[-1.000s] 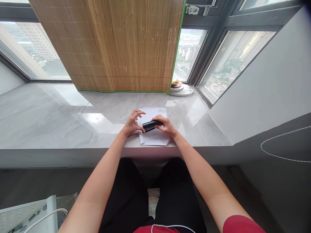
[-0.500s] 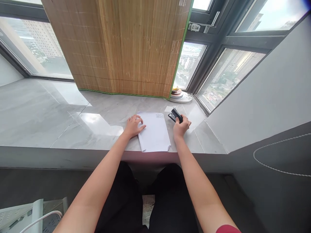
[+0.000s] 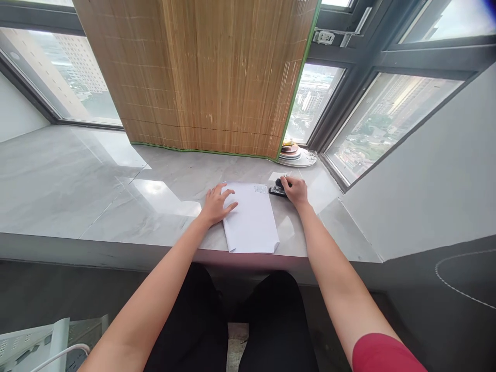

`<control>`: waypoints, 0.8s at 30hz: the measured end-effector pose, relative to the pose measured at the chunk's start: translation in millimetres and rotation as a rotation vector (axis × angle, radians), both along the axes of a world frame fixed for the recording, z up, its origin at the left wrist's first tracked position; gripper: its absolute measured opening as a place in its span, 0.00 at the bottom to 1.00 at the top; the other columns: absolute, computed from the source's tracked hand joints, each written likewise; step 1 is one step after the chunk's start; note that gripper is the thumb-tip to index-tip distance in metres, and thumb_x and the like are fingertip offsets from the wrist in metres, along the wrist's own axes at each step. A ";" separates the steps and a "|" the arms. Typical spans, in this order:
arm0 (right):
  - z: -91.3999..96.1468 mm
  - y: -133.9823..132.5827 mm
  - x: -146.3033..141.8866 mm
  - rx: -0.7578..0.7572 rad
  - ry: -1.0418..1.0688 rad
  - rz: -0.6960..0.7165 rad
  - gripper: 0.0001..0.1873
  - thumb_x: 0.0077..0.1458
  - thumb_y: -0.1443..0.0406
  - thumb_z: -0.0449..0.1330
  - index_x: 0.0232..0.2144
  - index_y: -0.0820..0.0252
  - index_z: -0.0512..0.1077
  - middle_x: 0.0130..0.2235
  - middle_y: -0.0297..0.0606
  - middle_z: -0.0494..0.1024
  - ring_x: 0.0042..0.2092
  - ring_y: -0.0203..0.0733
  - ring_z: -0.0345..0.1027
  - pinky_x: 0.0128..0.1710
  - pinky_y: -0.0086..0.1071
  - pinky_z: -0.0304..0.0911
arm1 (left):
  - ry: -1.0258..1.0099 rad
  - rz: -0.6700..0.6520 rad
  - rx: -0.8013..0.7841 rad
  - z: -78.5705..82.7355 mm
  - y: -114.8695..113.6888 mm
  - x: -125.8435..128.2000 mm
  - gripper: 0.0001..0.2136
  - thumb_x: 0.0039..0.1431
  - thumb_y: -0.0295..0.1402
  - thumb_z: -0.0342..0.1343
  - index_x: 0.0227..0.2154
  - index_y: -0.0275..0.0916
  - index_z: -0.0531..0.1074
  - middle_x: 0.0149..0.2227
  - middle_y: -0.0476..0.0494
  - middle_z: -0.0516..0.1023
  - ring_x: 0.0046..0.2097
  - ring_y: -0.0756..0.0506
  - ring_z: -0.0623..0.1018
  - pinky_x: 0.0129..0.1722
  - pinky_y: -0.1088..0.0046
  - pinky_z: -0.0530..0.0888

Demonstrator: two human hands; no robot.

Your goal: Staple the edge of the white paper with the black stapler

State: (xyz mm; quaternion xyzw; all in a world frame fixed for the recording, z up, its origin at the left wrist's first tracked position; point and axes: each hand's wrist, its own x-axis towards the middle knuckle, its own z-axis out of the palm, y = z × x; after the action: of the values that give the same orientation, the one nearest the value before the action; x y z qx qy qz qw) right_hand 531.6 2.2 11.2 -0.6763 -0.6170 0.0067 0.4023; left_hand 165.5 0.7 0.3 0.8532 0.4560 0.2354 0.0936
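while the left hand [image 3: 219,205] is spread open at the left edge of the white rectangular paper [image 3: 251,222], the right hand [image 3: 296,190] has a pretty solid closed grip on the slim black stapler [image 3: 277,191], just beside the paper's top right corner, over the shiny grey tiled sill [image 3: 174,168].

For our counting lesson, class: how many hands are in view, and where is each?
2. The left hand is over the left edge of the white paper; the right hand is on the black stapler, right of the paper.
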 end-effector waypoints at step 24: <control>-1.2 4.2 -19.5 0.037 -0.181 0.360 0.15 0.67 0.52 0.63 0.45 0.53 0.83 0.41 0.40 0.88 0.42 0.50 0.77 0.54 0.46 0.58 | 0.078 -0.414 0.117 7.5 86.8 82.5 0.12 0.74 0.34 0.58 0.52 0.47 0.85 0.59 0.36 0.78 0.62 0.34 0.76 0.66 0.48 0.67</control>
State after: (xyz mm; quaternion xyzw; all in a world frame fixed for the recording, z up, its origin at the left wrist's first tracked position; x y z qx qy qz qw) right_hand 512.1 6.4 9.9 -0.5455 -0.7616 0.0062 0.3498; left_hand 248.1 87.5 7.8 0.9411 0.2597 0.2040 0.0724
